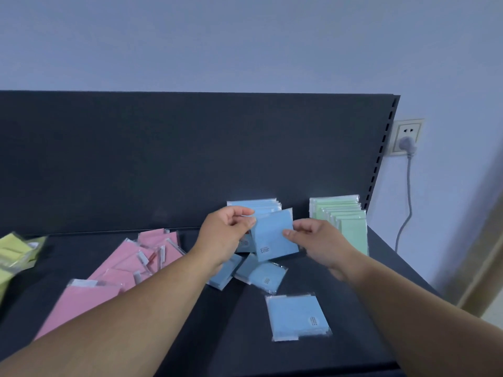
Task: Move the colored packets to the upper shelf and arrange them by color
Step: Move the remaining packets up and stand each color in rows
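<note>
Grip: L hand (226, 235) & R hand (315, 240) pinch blue packet (275, 238) betw. them, above shelf (245, 336).

I am pinching a blue packet (275, 236) between my left hand (224, 236) and right hand (317, 239), just before the blue stack (261, 204); green packets (345, 221) are standing rightward, pink packets (128, 268) lying leftward.

1 head-worn wide-angle view, looking forward and down, close above the dark shelf (231, 336), wall (245, 36) beyond
</note>
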Demonstrator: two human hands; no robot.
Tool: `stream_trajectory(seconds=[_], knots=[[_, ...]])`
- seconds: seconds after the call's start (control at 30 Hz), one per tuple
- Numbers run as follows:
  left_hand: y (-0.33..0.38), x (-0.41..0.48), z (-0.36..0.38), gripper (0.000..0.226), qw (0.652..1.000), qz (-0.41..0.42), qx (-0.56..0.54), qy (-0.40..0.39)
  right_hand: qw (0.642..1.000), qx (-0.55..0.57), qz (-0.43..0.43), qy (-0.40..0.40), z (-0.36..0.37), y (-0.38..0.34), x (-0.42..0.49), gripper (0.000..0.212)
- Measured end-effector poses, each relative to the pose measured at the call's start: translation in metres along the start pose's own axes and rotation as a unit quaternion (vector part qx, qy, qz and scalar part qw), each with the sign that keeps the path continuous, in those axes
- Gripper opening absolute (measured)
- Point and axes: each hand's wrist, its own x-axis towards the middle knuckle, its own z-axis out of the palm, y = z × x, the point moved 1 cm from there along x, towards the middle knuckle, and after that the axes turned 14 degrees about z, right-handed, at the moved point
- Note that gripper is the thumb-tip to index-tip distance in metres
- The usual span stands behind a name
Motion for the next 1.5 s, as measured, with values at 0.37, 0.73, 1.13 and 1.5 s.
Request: stream_trajectory(seconds=[0.37,0.73,1.13,1.5], knots=[[-0.018,-0.011,-0.025,0.076,0.839,-0.134,0.487,-0.201,0.999,-0.038,-0.001,0.027,0.019,0.0,0.027,0.02],[0.0,-0.02,-0.027,0.06,0.821,-0.133,0.477,-0.284,0.996,-0.058,0.038,-0.062,0.021,0.003,0.033,0.031],[-0.03,0.006,-0.003,0.072,0.927,-0.033,0.365,-0.081,1.0,0.0,0.02,-0.002,0.032,0.001,0.033,0.023],[-0.027,0.006,-0.012,0.048,0.923,0.001,0.376,-0.081,0.983,-0.172,0.057,-0.026,0.008,-0.011,0.006,0.046]])
